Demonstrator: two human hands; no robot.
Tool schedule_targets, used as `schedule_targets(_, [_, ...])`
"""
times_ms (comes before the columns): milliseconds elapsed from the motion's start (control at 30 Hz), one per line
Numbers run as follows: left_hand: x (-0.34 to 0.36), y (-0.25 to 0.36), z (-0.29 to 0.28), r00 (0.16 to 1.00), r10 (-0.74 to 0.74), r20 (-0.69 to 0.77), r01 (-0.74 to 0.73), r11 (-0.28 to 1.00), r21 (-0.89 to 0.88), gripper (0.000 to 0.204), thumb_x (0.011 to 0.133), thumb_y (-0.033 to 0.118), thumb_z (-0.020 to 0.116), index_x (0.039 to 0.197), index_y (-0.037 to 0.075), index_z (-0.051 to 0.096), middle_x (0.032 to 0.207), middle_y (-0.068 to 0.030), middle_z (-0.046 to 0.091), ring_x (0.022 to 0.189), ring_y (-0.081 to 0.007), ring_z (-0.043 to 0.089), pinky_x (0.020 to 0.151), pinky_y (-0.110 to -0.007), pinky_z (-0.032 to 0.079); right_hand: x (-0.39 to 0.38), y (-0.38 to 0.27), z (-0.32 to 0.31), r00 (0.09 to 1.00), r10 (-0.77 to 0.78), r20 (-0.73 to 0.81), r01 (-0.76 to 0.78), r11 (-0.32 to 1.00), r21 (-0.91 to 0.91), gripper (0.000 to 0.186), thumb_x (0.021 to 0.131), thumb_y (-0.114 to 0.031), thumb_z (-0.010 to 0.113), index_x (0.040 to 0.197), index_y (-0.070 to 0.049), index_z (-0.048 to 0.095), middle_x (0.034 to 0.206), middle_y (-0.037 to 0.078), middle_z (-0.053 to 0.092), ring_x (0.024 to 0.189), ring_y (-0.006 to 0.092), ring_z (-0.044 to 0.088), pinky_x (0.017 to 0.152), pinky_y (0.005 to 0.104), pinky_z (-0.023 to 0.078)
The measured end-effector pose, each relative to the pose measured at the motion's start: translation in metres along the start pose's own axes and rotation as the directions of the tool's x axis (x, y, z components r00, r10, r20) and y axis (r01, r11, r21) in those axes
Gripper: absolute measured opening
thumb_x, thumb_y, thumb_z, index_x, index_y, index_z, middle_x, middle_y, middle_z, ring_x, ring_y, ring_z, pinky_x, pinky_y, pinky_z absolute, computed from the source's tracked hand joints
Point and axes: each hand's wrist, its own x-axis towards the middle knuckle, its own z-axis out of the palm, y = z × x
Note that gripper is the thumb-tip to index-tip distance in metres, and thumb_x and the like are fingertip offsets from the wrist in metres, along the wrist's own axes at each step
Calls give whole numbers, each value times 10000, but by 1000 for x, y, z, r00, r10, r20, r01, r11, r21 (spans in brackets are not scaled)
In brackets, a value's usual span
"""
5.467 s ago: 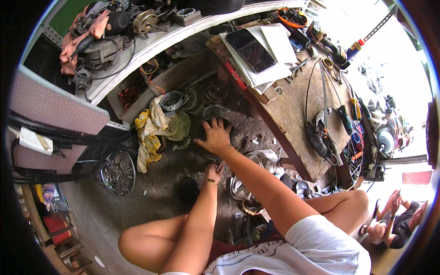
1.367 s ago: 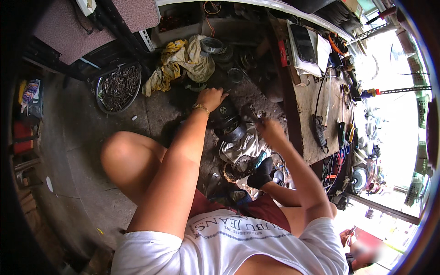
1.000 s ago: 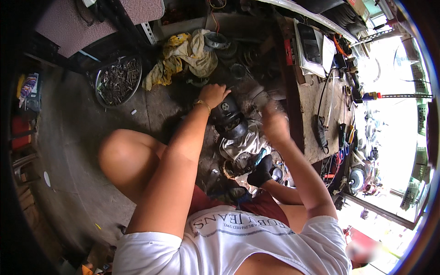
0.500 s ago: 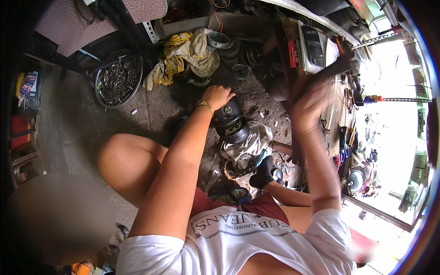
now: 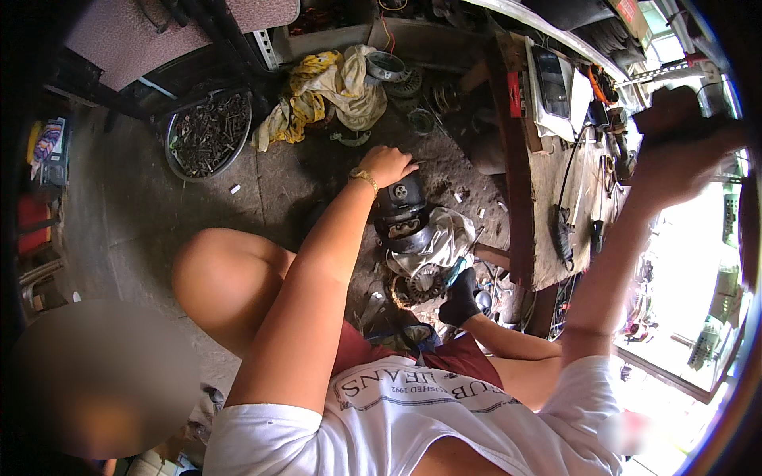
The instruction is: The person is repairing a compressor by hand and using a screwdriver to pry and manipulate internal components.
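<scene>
The workshop floor (image 5: 143, 230) is dark and gritty, dotted with small pale scraps, and from my remote seat I get strong daylight along the right side of the view. A round basin (image 5: 209, 136) of small metal pieces sits on the floor at upper left, near a mauve textured panel (image 5: 159, 40), and a yellow and cream cloth (image 5: 345, 91) lies heaped between the basin and the wooden table (image 5: 546, 252). On that table a dark-screened tablet (image 5: 551, 78) rests over white papers (image 5: 578, 99). The black motor-like housing (image 5: 403, 208) is on the floor left of the table, between my left grip (image 5: 386, 166) and a crumpled grey-white cloth (image 5: 448, 236). Its long axis runs mainly away from the body, slightly aslant, the far end just by the left grip and the hollow-looking end toward the feet. The fingers there are curled in (a thin sliver shows past the thumb, too small for me to identify), and I cannot tell whether they clasp anything. My right grip (image 5: 675, 178) is high at the far right, closed around a dark tool (image 5: 679, 119) lying roughly crosswise; blur hides which end is which.
</scene>
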Motion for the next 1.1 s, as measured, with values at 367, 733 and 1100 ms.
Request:
schedule_targets(367, [3, -7, -6, 996, 36, 77, -37, 999, 8, 392, 914, 465, 486, 926, 129, 687, 795, -148, 676, 785, -347, 662, 714, -471, 531, -49, 52, -38, 805, 368, 466, -140, 880, -453, 270, 913, -227, 518, 1090, -50, 619, 869, 160, 643, 771, 275, 627, 678, 400, 494])
schedule_targets(733, [28, 12, -13, 984, 170, 58, -171, 985, 11, 436, 912, 490, 471, 880, 116, 692, 814, -149, 679, 799, -351, 662, 745, -471, 527, -307, 46, 18, 141, 713, 687, -263, 696, -668, 275, 908, -209, 529, 1108, -35, 604, 911, 143, 648, 788, 247, 631, 678, 373, 502])
schedule_targets(1100, [17, 6, 2, 987, 146, 60, -145, 989, -21, 451, 902, 509, 478, 830, 127, 709, 805, -137, 682, 801, -347, 662, 744, -458, 531, 26, -10, -105, 991, -102, -87, 49, 880, -473, 285, 904, -190, 540, 1127, -20, 589, 953, 125, 652, 805, 219, 634, 678, 345, 509])
